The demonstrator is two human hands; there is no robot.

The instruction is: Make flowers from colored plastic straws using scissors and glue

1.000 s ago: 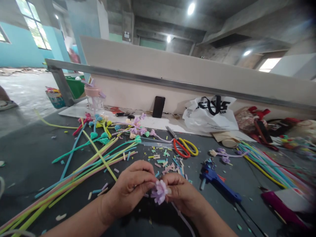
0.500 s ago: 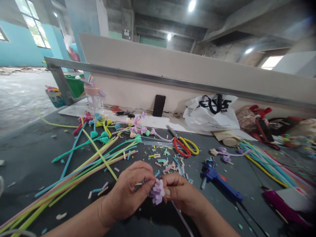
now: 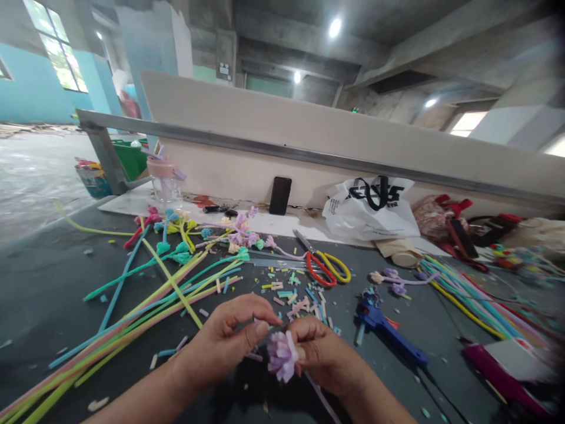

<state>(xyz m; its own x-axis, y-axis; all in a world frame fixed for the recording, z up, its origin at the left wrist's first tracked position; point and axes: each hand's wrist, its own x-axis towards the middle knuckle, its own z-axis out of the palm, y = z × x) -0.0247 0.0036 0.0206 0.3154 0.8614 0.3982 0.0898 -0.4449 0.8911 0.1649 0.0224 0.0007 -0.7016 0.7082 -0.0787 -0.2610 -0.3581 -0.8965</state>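
Note:
A small lilac pipe-cleaner flower (image 3: 281, 355) is pinched in my right hand (image 3: 326, 356), its thin stem (image 3: 318, 396) trailing down toward me. My left hand (image 3: 227, 341) is right beside it, thumb and forefinger closed close to the petals; whether they touch the flower I cannot tell. Both hands hover low over the dark table (image 3: 48, 294), near its front edge.
Long coloured pipe cleaners (image 3: 145, 300) fan out on the left, several tipped with small flowers. Cut scraps (image 3: 295, 294), red-and-yellow scissors (image 3: 324, 268) and a blue glue gun (image 3: 384, 327) lie ahead. More stems (image 3: 477, 294) at right; a white bag (image 3: 371, 206) and phone (image 3: 281, 195) behind.
My left fingers have slid off the flower's top to its left side, and the flower now shows more fully. The view has shifted slightly.

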